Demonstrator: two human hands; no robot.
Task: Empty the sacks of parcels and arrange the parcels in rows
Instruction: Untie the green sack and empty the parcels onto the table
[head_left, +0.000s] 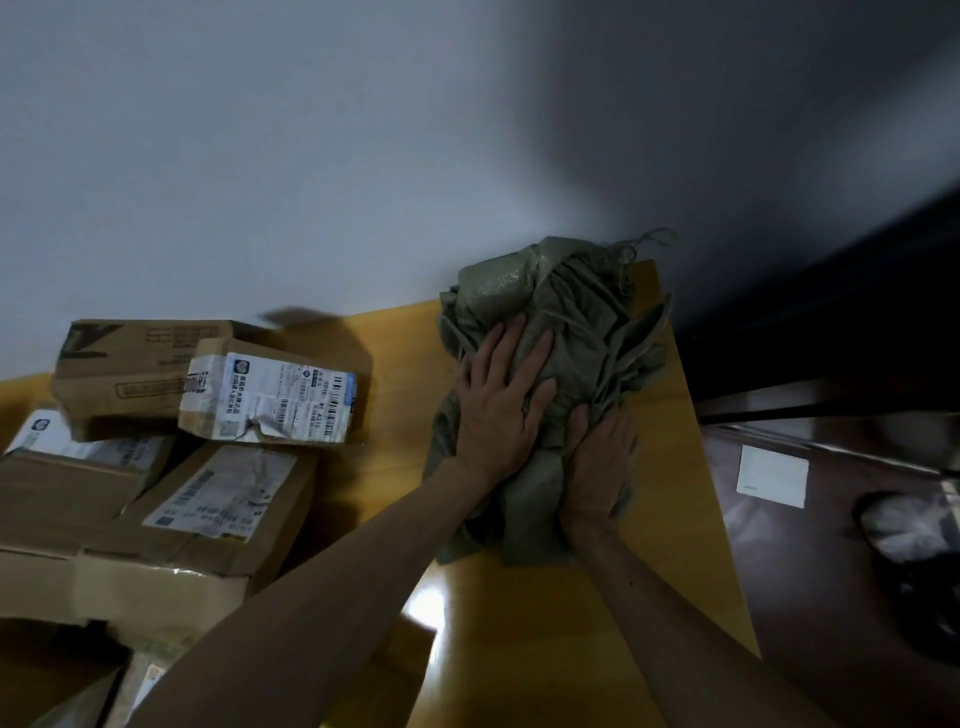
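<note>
A crumpled grey-green woven sack (582, 322) lies bunched up at the right end of the yellow table (675, 519), against the wall. My left hand (501, 400) lies flat on the sack with its fingers spread. My right hand (597, 462) presses on the sack's near part, its fingers sunk into the folds. Several cardboard parcels are piled at the left: a small box with a white shipping label (275, 395), a larger box behind it (135, 364) and a long labelled box (208, 499) in front.
A pale wall rises behind the table. To the right of the table edge the dark floor (810, 597) holds a white sheet (772, 475) and a dark bundle (919, 551). More boxes (67, 488) crowd the left edge.
</note>
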